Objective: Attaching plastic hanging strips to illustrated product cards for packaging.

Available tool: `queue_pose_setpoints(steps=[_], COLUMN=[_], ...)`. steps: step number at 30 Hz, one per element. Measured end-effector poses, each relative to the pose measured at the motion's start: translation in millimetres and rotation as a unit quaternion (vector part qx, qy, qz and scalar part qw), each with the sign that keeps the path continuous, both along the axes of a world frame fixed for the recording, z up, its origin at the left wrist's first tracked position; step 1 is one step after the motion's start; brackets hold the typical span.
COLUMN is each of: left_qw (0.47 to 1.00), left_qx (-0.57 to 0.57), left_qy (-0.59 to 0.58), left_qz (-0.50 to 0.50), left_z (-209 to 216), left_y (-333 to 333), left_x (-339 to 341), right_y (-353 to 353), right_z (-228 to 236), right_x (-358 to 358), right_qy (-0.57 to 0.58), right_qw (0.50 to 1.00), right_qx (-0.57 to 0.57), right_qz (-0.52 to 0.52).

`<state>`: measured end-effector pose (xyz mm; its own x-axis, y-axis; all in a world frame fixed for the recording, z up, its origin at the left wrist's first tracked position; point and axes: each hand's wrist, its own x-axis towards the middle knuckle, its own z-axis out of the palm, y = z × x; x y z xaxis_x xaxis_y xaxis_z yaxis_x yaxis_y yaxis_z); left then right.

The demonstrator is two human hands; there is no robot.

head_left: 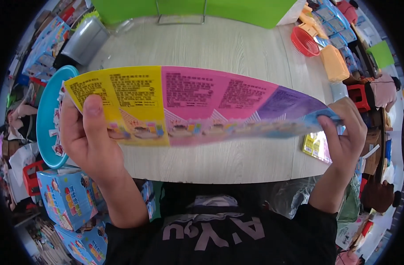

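One long printed sheet (188, 95), yellow, pink, purple and blue panels, stretched across centre of frame over pale table (237, 163). Your left hand (93, 137), left of centre: grasping sheet's yellow end. Your right hand (347, 132), right of centre: grasping sheet's blue end. One turquoise basin (44, 119), left of frame, small packets (57, 117) inside. One red basket (304, 42), upper right. Blue boxes (71, 196), lower left of frame.

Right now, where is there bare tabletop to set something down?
The table lies mostly bare between the held sheet and the green panel, and along its middle near strip, left of the yellow card. Crowded: far right, by the red basket and orange bin.
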<state>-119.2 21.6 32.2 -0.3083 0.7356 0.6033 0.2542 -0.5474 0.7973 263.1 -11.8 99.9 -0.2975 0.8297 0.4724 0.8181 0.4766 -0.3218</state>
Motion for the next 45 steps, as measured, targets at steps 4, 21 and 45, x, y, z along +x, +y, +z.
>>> queue_pose_setpoints(steps=[4, 21, 45], left_qw=[0.986, 0.833, 0.802], left_qx=[0.145, -0.160, -0.144], left_qy=[0.070, 0.527, 0.522], left_qz=[-0.042, -0.054, -0.251], left_z=[0.5, -37.8, -86.2], left_y=[-1.4, -49.7, -58.3], left_x=[-1.4, 33.3, 123.3], right_y=[-6.3, -19.2, 62.7], right_z=[-13.2, -86.1, -139.9], right_x=[6.7, 1.4, -42.4], right_qy=[-0.055, -0.148, -0.172], right_qw=[0.983, 0.979, 0.977], right_qx=[0.174, -0.104, -0.076], right_qz=[0.035, 0.093, 0.096])
